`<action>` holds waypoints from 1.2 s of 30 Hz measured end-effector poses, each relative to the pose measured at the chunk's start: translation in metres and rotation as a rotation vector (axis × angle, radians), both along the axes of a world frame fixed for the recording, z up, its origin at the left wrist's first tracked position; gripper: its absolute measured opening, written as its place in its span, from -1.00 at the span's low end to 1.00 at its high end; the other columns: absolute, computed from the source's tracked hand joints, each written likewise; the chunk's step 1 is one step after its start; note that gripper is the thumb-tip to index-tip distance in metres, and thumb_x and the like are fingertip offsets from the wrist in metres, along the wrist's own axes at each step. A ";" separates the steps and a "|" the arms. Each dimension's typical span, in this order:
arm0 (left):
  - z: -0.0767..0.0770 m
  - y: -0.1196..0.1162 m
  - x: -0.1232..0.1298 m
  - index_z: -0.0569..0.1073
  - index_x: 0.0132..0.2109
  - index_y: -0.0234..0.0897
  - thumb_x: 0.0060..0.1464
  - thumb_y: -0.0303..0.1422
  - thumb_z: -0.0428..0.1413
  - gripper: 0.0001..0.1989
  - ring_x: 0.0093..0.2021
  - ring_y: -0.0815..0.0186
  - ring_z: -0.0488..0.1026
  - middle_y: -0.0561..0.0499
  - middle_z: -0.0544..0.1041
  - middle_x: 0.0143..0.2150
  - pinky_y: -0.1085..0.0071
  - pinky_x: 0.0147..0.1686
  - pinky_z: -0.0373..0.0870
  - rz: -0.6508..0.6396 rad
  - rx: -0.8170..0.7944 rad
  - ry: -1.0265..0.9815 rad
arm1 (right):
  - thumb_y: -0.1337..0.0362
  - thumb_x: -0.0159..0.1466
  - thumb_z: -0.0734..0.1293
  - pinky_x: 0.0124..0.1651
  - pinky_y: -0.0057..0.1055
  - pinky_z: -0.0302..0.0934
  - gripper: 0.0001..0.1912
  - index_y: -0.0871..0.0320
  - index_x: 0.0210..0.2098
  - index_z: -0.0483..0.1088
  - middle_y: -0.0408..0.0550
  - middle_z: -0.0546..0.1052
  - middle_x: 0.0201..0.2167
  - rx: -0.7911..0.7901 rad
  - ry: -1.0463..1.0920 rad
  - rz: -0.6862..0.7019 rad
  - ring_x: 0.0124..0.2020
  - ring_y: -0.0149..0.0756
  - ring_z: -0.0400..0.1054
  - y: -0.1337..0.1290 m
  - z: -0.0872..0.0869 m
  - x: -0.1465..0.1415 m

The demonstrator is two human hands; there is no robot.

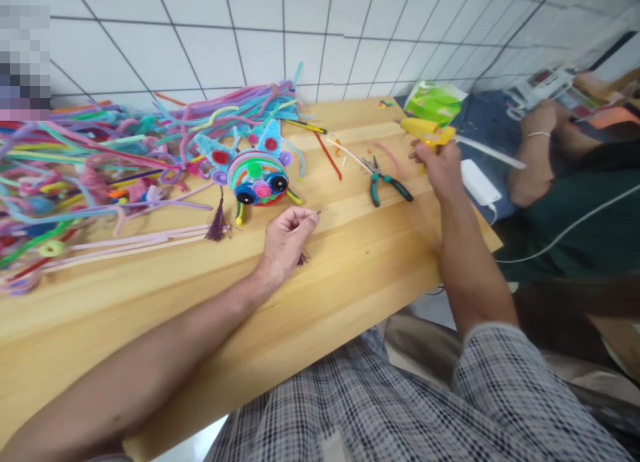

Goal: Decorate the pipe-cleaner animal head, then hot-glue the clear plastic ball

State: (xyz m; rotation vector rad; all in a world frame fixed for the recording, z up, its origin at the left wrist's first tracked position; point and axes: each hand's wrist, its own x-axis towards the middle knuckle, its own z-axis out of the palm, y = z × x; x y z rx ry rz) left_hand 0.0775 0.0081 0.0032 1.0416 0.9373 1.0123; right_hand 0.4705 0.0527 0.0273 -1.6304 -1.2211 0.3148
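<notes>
My left hand (287, 242) is closed over the wooden table, pinching a dark tassel (303, 257). A bit of its cord pokes out past the fingertips, and the strands hang below the palm. My right hand (439, 162) is wrapped round a yellow glue gun (427, 132) at the table's right end, with a white glue stick (490, 151) jutting from its back. Just beyond my left hand lies a colourful animal head (257, 175) made of pipe cleaners, with blue ears and black eyes. Another purple tassel (217, 219) rests at its left side.
A heap of coloured pipe cleaners (100, 162) covers the left of the table (350, 262). Pliers (383, 182) and a pencil (306, 127) lie near the middle. A green packet (435, 102) stands at the back right. A co-worker's arm (533, 152) is at the far right.
</notes>
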 end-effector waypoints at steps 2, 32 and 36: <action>-0.001 0.002 0.001 0.56 -0.30 -0.27 0.03 -0.23 0.38 -0.77 -0.57 0.53 0.13 0.19 0.35 -0.54 0.56 -0.59 0.07 0.006 -0.030 -0.039 | -0.03 0.32 0.51 -0.11 -0.19 0.42 -0.71 -0.08 -0.05 0.57 -0.11 0.71 -0.01 0.056 0.098 0.168 -0.26 -0.28 0.50 -0.010 0.014 -0.026; 0.007 0.004 0.005 0.55 -0.28 -0.27 0.19 -0.41 0.27 -0.93 -0.64 0.54 0.09 0.21 0.27 -0.57 0.57 -0.66 -0.04 0.077 -0.171 -0.065 | -0.20 0.32 0.47 -0.31 -0.28 0.24 -0.59 0.00 -0.31 0.49 -0.13 0.44 -0.41 -0.334 -0.097 0.682 -0.36 -0.24 0.30 -0.062 0.029 -0.129; 0.007 0.005 0.005 0.53 -0.29 -0.27 0.19 -0.40 0.27 -0.91 -0.63 0.54 0.08 0.21 0.27 -0.57 0.56 -0.65 -0.04 0.067 -0.170 -0.062 | -0.18 0.32 0.47 -0.33 -0.31 0.20 -0.61 -0.01 -0.28 0.46 -0.16 0.42 -0.42 -0.363 -0.101 0.686 -0.37 -0.26 0.26 -0.063 0.031 -0.131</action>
